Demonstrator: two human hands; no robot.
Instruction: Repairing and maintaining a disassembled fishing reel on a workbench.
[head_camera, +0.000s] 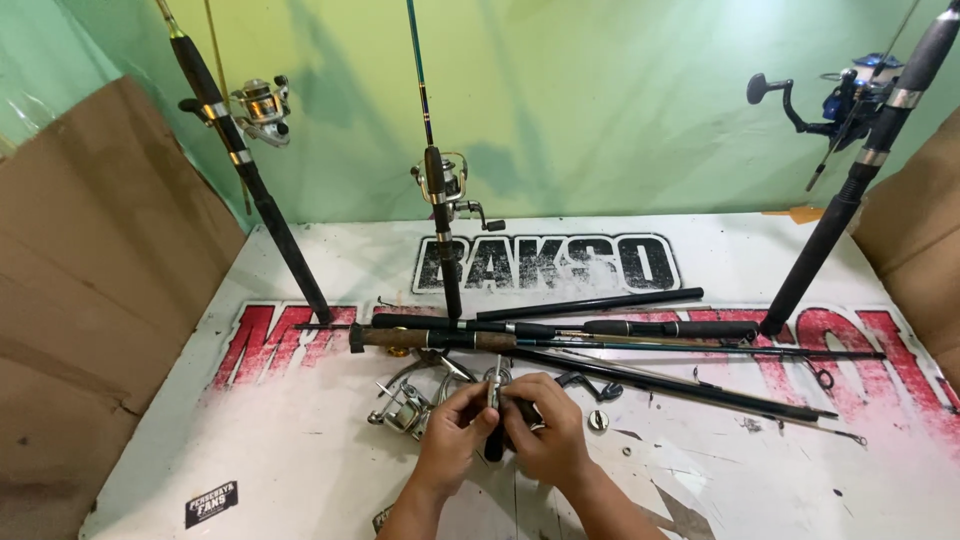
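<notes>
Pinching a small metal reel part between both hands at the near middle of the white printed board. Left hand closing its fingertips on the left side of the piece, right hand closing on the right side, both also seeming to steady a dark handle-like piece pointing down toward the near edge; the exact grip on that dark piece not being possible to tell. Judging the part as light, stiff and hard, likely slick on its bare metal, with thin wire arms prone to bending, so holding best by the solid body rather than by the slim projections.

Lying just to the left of the hands, touching or nearly so, a silver spinning reel on its side. Lying just beyond the hands, several dark rod sections crossing left to right, one with a cork grip. Sitting on the board right of the hands, a small round metal cap and tiny loose bits.

Leaning against the far green wall, three rods with reels: a black rod with silver reel at far left, a thin rod with a reel at far middle, a thick rod with a blue reel at far right. Standing at the left side, brown cardboard.
</notes>
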